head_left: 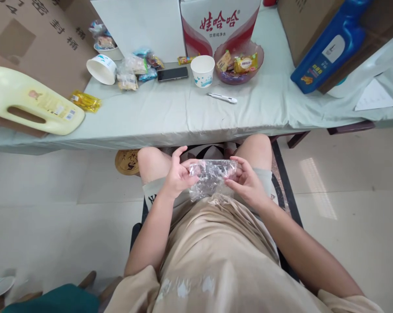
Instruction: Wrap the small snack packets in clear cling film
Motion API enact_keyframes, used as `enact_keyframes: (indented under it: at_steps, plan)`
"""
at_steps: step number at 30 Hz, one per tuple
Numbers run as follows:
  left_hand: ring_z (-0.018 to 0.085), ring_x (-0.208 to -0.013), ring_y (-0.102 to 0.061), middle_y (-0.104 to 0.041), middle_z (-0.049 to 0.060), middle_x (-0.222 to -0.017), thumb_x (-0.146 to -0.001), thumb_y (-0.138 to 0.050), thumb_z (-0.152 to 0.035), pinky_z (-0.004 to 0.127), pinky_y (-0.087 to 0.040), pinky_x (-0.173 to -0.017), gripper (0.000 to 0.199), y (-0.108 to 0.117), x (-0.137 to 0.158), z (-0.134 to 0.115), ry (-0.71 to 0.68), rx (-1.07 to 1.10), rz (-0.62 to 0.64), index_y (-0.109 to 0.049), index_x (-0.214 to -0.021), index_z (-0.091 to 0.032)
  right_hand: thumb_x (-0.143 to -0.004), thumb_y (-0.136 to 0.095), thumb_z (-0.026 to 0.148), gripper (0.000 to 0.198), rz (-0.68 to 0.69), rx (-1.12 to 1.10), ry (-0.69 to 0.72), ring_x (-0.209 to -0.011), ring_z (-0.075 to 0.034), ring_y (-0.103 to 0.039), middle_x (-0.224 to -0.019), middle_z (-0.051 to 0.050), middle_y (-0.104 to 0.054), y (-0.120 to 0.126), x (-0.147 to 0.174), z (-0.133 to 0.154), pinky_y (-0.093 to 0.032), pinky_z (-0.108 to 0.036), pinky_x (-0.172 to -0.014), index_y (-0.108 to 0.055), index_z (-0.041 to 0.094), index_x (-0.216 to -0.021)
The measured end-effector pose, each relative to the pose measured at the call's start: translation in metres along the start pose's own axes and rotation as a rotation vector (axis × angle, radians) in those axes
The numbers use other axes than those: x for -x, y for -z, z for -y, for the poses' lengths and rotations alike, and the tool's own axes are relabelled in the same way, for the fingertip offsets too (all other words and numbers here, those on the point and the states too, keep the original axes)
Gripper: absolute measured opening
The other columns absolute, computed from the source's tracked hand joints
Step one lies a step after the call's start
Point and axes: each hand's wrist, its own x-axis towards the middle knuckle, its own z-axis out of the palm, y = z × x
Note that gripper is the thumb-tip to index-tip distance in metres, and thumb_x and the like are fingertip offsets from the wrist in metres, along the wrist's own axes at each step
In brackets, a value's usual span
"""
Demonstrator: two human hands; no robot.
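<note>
A crinkled clear plastic bag (212, 176) is stretched between my two hands above my lap. My left hand (179, 176) pinches its left edge between thumb and fingers, with one finger raised. On the other side, my right hand (243, 178) grips the right edge, its thumb in front of the plastic. The bag looks flat, and I see nothing inside it. Its lower part hangs down against my beige shirt (222, 243).
On the cloth-covered table (144, 117) ahead are a paper cup (203, 71), a utility knife (222, 98), a phone (172, 74) and a snack bowl (238, 76). A yellow jug (36, 102) stands left, a blue bottle (330, 48) right. Behind is a white-and-red box (220, 26).
</note>
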Motion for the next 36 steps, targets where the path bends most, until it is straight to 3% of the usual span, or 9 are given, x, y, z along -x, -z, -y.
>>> enact_keyframes:
  at_steps: [4, 8, 11, 13, 16, 20, 26, 32, 36]
  plan:
    - [0.023, -0.104, -0.071, -0.070, 0.011, -0.125, -0.062, -0.092, -0.036, 0.035, -0.054, -0.092, 0.108, -0.003, 0.000, 0.010, 0.242, 0.177, -0.046, -0.032, -0.151, -0.030, -0.084, -0.072, 0.033, 0.054, -0.048, 0.019, 0.076, -0.078, -0.014, -0.061, -0.086, 0.002, -0.065, -0.005, -0.001, 0.004, -0.053, -0.029, -0.072, -0.044, 0.029, -0.129]
    - [0.025, -0.092, -0.074, -0.077, 0.013, -0.101, -0.067, -0.088, -0.039, 0.035, -0.056, -0.084, 0.061, -0.003, -0.001, 0.022, 0.445, 0.139, 0.014, -0.064, -0.118, -0.015, -0.082, -0.073, 0.034, 0.059, -0.116, 0.067, 0.104, -0.091, -0.017, -0.063, -0.097, -0.001, -0.066, -0.004, -0.006, 0.003, -0.055, -0.032, -0.084, -0.045, 0.030, -0.133]
    - [0.022, -0.086, -0.074, -0.077, 0.010, -0.094, -0.069, -0.085, -0.040, 0.032, -0.058, -0.078, 0.044, -0.004, -0.003, 0.026, 0.390, 0.106, 0.025, -0.068, -0.101, -0.015, -0.078, -0.076, 0.037, 0.043, -0.103, 0.119, 0.046, -0.098, -0.020, -0.064, -0.107, -0.005, -0.068, -0.003, -0.009, 0.001, -0.054, -0.034, -0.089, -0.059, 0.025, -0.116]
    - [0.021, -0.082, -0.075, -0.077, 0.007, -0.095, -0.073, -0.082, -0.043, 0.031, -0.059, -0.072, 0.044, -0.005, -0.005, 0.027, 0.346, 0.065, -0.017, -0.066, -0.105, -0.018, -0.082, -0.072, 0.043, 0.027, -0.052, 0.154, -0.042, -0.085, -0.019, -0.065, -0.091, -0.004, -0.070, -0.003, -0.011, 0.000, -0.055, -0.033, -0.079, -0.064, 0.021, -0.095]
    - [0.016, -0.061, -0.069, -0.071, 0.001, -0.074, -0.079, -0.076, -0.044, 0.025, -0.054, -0.054, 0.038, -0.005, -0.009, 0.027, 0.343, -0.094, -0.049, -0.063, -0.105, -0.020, -0.085, -0.067, 0.051, 0.031, -0.024, 0.140, -0.137, -0.066, -0.016, -0.061, -0.071, -0.002, -0.066, -0.003, -0.012, -0.001, -0.053, -0.030, -0.064, -0.062, 0.020, -0.082]
    - [0.011, -0.042, -0.053, -0.062, -0.004, -0.056, -0.077, -0.076, -0.046, 0.022, -0.043, -0.041, 0.039, 0.001, -0.010, 0.026, 0.371, -0.087, -0.027, -0.063, -0.102, -0.020, -0.084, -0.068, 0.051, 0.032, -0.040, 0.151, -0.126, -0.062, -0.015, -0.059, -0.070, -0.001, -0.065, -0.001, -0.013, -0.002, -0.050, -0.027, -0.058, -0.063, 0.020, -0.084]
    - [0.013, -0.049, -0.060, -0.071, 0.002, -0.066, -0.070, -0.079, -0.043, 0.024, -0.046, -0.045, 0.040, 0.013, -0.008, 0.020, 0.385, 0.061, 0.051, -0.065, -0.099, -0.019, -0.089, -0.062, 0.044, 0.028, -0.032, 0.276, -0.032, -0.066, -0.014, -0.058, -0.077, -0.003, -0.068, 0.008, -0.013, -0.006, -0.049, -0.027, -0.060, -0.072, 0.019, -0.096]
    - [0.017, -0.048, -0.064, -0.073, 0.003, -0.068, -0.072, -0.080, -0.047, 0.023, -0.044, -0.043, 0.069, 0.020, -0.008, 0.017, 0.454, -0.059, 0.191, -0.054, -0.130, -0.020, -0.092, -0.060, 0.047, 0.037, -0.015, 0.165, -0.069, -0.059, -0.015, -0.058, -0.071, 0.000, -0.065, 0.009, -0.012, -0.011, -0.051, -0.028, -0.056, -0.066, 0.022, -0.119]
    - [0.016, -0.061, -0.070, -0.073, 0.000, -0.078, -0.075, -0.077, -0.045, 0.023, -0.051, -0.055, 0.071, 0.017, -0.010, 0.018, 0.336, -0.026, 0.003, -0.042, -0.134, -0.027, -0.093, -0.059, 0.047, 0.034, -0.084, 0.217, 0.001, -0.062, -0.015, -0.060, -0.072, 0.000, -0.063, 0.009, -0.011, -0.009, -0.055, -0.030, -0.061, -0.067, 0.024, -0.117]
